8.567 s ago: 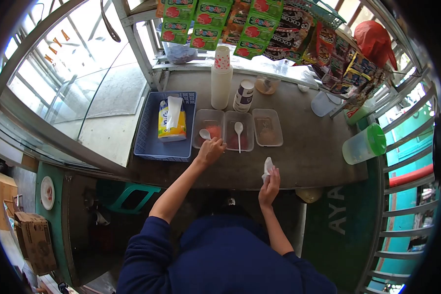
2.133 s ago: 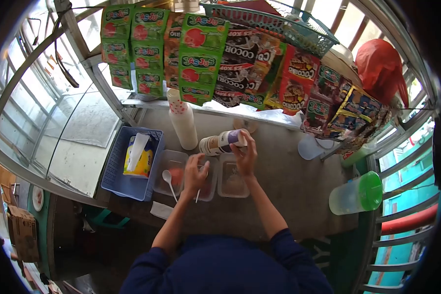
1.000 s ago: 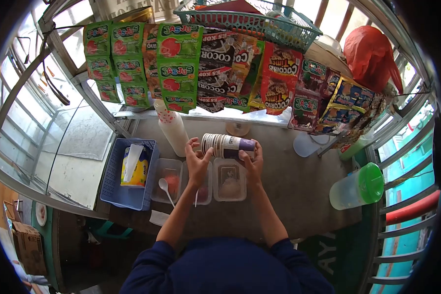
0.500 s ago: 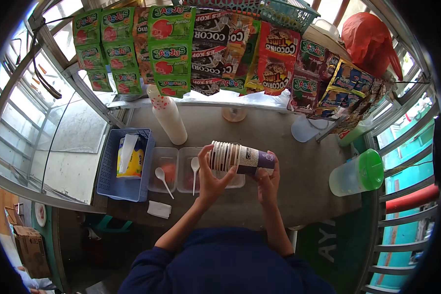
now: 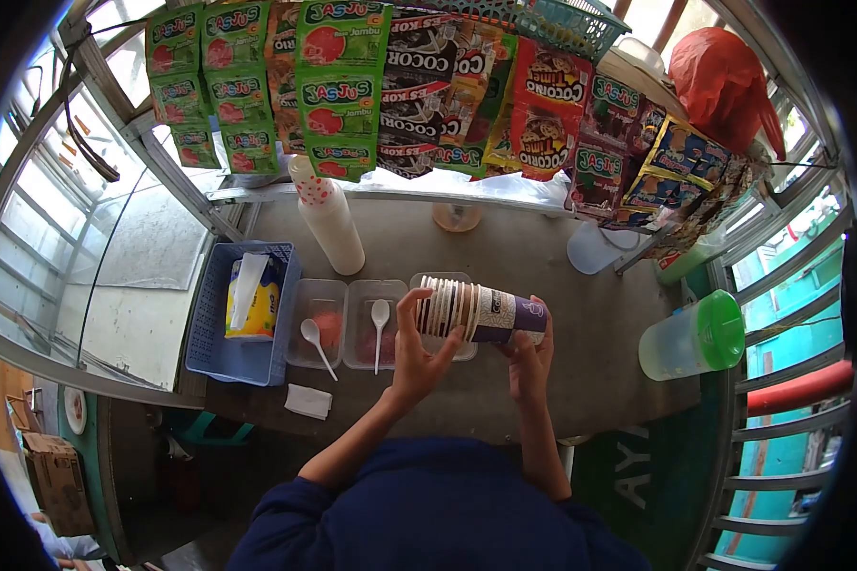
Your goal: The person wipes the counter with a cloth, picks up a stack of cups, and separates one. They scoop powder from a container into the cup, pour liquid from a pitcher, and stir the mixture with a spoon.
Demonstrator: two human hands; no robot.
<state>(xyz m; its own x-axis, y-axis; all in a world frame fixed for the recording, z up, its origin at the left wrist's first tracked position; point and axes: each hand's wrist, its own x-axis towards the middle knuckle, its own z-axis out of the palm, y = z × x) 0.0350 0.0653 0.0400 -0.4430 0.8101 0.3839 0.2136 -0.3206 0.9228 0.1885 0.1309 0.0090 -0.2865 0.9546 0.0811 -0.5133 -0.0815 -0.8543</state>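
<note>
A nested stack of paper cups lies sideways in the air above the table, rims to the left and a purple-printed base to the right. My left hand is wrapped round its rim end, thumb below. My right hand grips the base end. Behind and left of the stack are lidded-looking clear tubs: one with red contents and a white spoon, another beside it with a second white spoon. A third tub is partly hidden by the cups.
A blue basket holds a yellow tissue pack. A folded white tissue lies in front. Behind stands a tall white cup stack. A green-lidded container is at the right. Sachets hang above the table.
Both hands and the cup stack have shifted slightly to the right. The stack still lies between the hands, and more of the third tub shows behind it.
</note>
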